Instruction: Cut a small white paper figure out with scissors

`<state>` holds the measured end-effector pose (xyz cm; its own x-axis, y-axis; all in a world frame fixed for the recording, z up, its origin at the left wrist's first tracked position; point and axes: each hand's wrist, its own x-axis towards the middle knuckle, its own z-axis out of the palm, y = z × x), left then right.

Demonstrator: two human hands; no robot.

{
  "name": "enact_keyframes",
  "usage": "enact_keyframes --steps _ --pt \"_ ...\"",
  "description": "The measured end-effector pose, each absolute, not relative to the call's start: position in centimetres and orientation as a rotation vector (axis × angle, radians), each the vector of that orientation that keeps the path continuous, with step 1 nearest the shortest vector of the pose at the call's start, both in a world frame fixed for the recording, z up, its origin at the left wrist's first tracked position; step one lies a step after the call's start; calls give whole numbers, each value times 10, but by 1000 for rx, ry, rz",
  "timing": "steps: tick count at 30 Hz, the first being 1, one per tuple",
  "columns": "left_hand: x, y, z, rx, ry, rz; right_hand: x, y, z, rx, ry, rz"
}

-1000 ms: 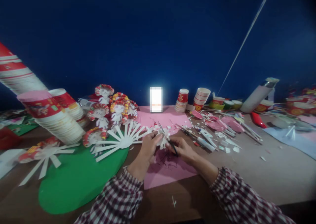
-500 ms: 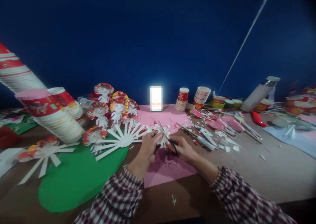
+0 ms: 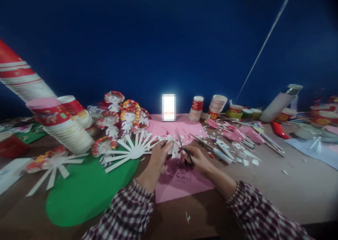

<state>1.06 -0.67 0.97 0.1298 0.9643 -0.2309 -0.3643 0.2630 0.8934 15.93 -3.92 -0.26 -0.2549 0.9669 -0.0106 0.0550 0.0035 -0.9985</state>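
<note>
My left hand (image 3: pixel 158 159) pinches a small white paper cut-out (image 3: pixel 173 149) in front of me. In my right hand (image 3: pixel 196 159) is a pair of scissors (image 3: pixel 181 140), its dark handles around my fingers and its blades pointing up and away. The blades are slightly apart, just right of the cut-out. Both hands are over a pink paper sheet (image 3: pixel 169 192) that carries dark marks or scraps. To the left lies a white cup cut into fanned strips (image 3: pixel 136 152), partly over a green oval sheet (image 3: pixel 79 197).
Paper dolls with red and yellow frilled rims (image 3: pixel 128 120) stand at back left, near tall leaning stacks of paper cups (image 3: pixel 66 134). More cup stacks (image 3: pixel 218 104), a leaning bottle (image 3: pixel 277 106), markers (image 3: pixel 221 155) and scattered white scraps lie to the right. A glowing blurred rectangle (image 3: pixel 169 108) stands behind.
The scissors have shifted slightly right, away from the cut-out, and their blades look a little wider apart. The whole view has drifted slightly. Both hands keep their holds.
</note>
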Motion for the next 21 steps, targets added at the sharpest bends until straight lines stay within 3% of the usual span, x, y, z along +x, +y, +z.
enact_keyframes --steps 21 --pt "7 -1 -3 941 1002 1138 170 -34 -5 -1006 -1710 1390"
